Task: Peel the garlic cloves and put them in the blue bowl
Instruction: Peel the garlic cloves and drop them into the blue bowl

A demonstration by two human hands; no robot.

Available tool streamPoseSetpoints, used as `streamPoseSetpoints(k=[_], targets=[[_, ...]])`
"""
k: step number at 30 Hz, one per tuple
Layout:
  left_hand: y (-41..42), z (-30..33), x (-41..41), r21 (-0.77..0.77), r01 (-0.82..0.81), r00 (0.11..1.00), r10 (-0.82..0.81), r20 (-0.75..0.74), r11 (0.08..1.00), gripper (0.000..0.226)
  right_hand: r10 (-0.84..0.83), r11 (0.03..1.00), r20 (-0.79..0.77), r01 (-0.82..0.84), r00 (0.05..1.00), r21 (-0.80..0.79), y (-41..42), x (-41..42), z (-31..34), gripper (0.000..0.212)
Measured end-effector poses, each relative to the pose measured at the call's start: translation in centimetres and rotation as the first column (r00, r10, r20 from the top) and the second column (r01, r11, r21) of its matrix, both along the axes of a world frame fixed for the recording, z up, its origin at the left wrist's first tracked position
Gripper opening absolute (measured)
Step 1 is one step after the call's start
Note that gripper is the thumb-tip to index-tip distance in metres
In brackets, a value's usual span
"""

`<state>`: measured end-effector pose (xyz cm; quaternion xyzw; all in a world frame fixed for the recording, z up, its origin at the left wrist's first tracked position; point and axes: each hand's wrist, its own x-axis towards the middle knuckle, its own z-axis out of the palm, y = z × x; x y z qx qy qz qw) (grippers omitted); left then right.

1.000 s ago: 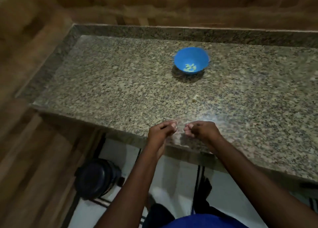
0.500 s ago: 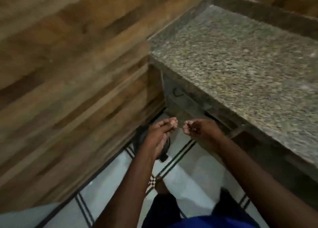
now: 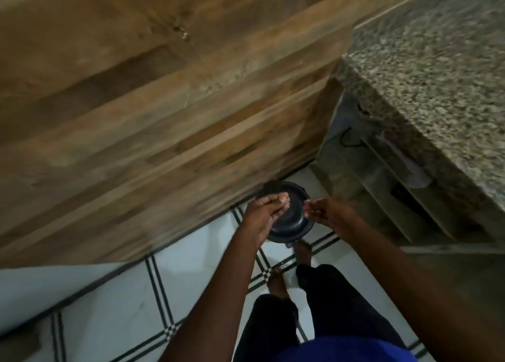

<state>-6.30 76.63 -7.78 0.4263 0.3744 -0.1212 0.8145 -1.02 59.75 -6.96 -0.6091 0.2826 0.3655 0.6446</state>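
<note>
Both hands hang over a dark round bin (image 3: 289, 219) on the tiled floor (image 3: 191, 288). The left hand (image 3: 263, 214) has its fingers bunched together, the right hand (image 3: 326, 211) curled; whether either pinches garlic or skin cannot be told. Right of the bin rises the granite counter (image 3: 437, 69); no blue bowl shows.

Two hands are seen at centre frame: the left hand (image 3: 263, 214) and the right hand (image 3: 329, 214), one forearm behind each. One dark bin (image 3: 289, 222) is seen beneath them on the floor. Two bare feet (image 3: 303, 251) are counted at lower centre. One granite counter (image 3: 437, 69) is seen at upper right, and one wood-panelled wall (image 3: 136, 102) at upper left.
</note>
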Motion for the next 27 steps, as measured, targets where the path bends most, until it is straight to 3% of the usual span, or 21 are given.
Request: streamPoseSetpoints(k=[6,12,15,17,19,21,25,26,27], targets=[[0.1,-10.4,1.9,0.062,0.132,0.985,-0.124,-0.119,0.989,0.024,-0.035,0.995,-0.165,0.020,0.986,-0.094,1.5,2.6,-11.2,0.018],[-0.9,-24.0,5.3,0.138,0.231,0.937,-0.182,-0.298,0.963,0.017,-0.085,0.995,-0.170,0.075,0.982,-0.061,1.8,5.2,-23.4,0.023],[-0.5,-30.4,7.1,0.323,0.361,0.919,-0.275,-0.284,0.875,0.021,0.008,0.969,-0.120,-0.037,0.993,-0.246,1.7,6.5,-30.8,0.020],[-0.4,-34.0,8.7,0.567,0.466,0.885,-0.355,-0.302,0.679,0.019,0.080,0.930,-0.074,-0.102,0.994,-0.354,2.4,7.2,-35.2,0.022],[-0.4,-37.5,9.9,0.796,0.481,0.852,-0.411,-0.326,0.367,0.009,0.259,0.789,-0.071,-0.253,0.963,-0.559,3.1,7.8,-38.0,0.027],[-0.4,-40.9,10.3,0.803,0.590,0.718,-0.509,-0.475,0.083,0.019,0.410,0.696,-0.049,-0.347,0.911,-0.629,3.4,8.3,-40.8,0.026],[-0.7,-45.6,10.4,0.710,0.695,0.545,-0.562,-0.622,-0.112,0.022,0.471,0.698,-0.071,-0.421,0.879,-0.580,3.8,9.2,-44.5,0.024],[-0.9,-45.9,10.7,0.700,0.704,0.544,-0.543,-0.639,-0.118,0.026,0.498,0.660,-0.072,-0.432,0.864,-0.615,4.2,9.2,-44.6,0.025],[-1.0,-45.6,11.1,0.711,0.675,0.548,-0.511,-0.662,-0.197,0.028,0.536,0.601,-0.068,-0.437,0.841,-0.670,4.5,9.3,-44.5,0.026]])
